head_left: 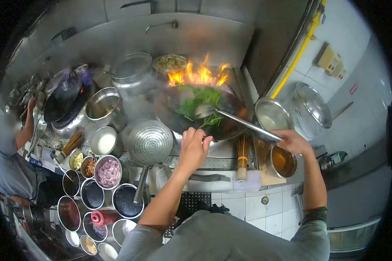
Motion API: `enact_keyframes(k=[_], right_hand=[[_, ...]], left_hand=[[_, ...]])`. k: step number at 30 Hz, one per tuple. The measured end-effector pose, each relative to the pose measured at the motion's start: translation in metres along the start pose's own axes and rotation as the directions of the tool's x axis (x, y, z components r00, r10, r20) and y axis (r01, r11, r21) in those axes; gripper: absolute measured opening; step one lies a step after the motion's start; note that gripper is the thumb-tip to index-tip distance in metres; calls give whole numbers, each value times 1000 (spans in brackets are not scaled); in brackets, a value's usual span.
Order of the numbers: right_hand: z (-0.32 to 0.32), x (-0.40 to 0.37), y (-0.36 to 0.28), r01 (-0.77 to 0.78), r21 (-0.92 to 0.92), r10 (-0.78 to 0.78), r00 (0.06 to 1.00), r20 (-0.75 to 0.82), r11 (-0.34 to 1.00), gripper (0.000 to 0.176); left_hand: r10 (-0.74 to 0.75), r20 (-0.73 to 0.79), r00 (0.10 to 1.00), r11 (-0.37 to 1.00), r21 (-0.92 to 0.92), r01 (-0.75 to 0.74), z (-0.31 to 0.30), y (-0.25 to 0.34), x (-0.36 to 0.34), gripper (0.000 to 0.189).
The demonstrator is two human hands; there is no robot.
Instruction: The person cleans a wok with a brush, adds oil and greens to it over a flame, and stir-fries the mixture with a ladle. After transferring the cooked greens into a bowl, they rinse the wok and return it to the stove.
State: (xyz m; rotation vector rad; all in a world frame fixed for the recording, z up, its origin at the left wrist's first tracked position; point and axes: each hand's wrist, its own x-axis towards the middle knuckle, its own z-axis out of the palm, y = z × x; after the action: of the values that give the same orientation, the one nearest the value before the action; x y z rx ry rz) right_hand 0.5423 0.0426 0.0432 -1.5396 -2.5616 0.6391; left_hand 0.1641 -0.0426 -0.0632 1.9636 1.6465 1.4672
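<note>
Green leafy vegetables (199, 102) lie in a large dark wok (167, 108), with tall orange flames (200, 75) along its far rim. My left hand (193, 150) is closed at the wok's near edge; the part it grips is mostly hidden behind the fingers. In my right hand (290, 142) is the long handle of a metal ladle (248, 124). The ladle's bowl rests among the greens inside the wok.
A perforated strainer (150, 141) sits left of the wok. Containers of ingredients, among them sliced onions (109, 173), crowd the lower left. Metal pots (272, 114) stand at right, beside a bamboo brush (242, 152). A co-worker (13, 169) stands at far left by another wok (62, 102).
</note>
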Motion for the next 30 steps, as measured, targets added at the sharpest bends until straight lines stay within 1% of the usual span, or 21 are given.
enact_keyframes(k=[1,2,5,6,7,8,9,11,12,15,16,19,20,21,23,24,25,26,27,28,30], right_hand=[[4,6,0,127,-69,-129,991,-26,989,58],[12,16,-20,-24,-132,20,999,-37,991,58],[44,23,-38,-217,-215,186,970,-155,952,59],[41,11,-35,-113,-271,45,969,-244,956,58],[31,1,-20,-67,-174,27,975,-220,983,58],[15,-8,6,-14,-72,0,981,-192,997,57],[6,-16,22,30,39,-24,991,-135,999,57],[-18,-19,23,-93,239,80,995,64,967,57],[-30,-9,24,-141,318,104,986,132,938,57],[-37,15,30,-108,145,84,983,161,984,58],[-29,26,37,75,71,-80,995,66,995,55],[7,66,47,91,-76,-95,994,-61,993,53],[9,67,29,-9,-97,0,996,-89,995,53],[10,66,37,59,-136,-79,986,-148,989,53],[14,61,64,173,-231,-233,935,-267,957,54],[5,55,77,236,-163,-275,919,-283,958,57],[-11,54,77,137,-3,-134,967,-216,991,58],[-27,46,74,7,145,6,996,-88,989,59],[-32,41,75,-141,264,131,990,56,954,60],[-27,45,78,-67,256,68,998,6,964,60],[-5,65,86,98,231,-69,989,-133,968,59]], left_hand=[[0,0,1000,1000,-7,0,18,-21,0,18],[1,8,1000,1000,-16,-1,32,-36,-3,17],[-62,148,987,989,142,41,39,-54,-38,18],[9,114,993,996,91,-19,32,-52,-57,18],[76,78,994,996,51,-80,20,-43,-74,19],[207,10,978,978,9,-207,2,-23,-71,18],[170,-20,985,985,14,-170,-2,-16,-55,17],[46,-31,998,999,14,-45,-4,-4,-26,15],[37,-59,998,999,-2,-38,4,-8,-11,14],[16,-1,1000,999,39,-16,19,-17,-6,17],[25,-16,1000,999,40,-24,23,-20,4,17],[-38,-6,999,998,41,38,50,-29,-1,17],[-64,40,997,993,99,60,58,-38,-13,17],[-77,80,994,985,161,63,61,-44,-24,17],[6,48,999,992,124,-12,55,-28,-54,16],[52,47,998,992,114,-57,47,-11,-56,16],[38,34,999,989,140,-42,44,-8,-42,16],[-12,28,1000,987,159,7,41,-3,-30,17],[-57,18,998,982,180,53,40,0,-20,17],[-60,-22,998,985,160,63,42,0,-3,18],[-55,-13,998,982,180,56,51,-15,8,20]])
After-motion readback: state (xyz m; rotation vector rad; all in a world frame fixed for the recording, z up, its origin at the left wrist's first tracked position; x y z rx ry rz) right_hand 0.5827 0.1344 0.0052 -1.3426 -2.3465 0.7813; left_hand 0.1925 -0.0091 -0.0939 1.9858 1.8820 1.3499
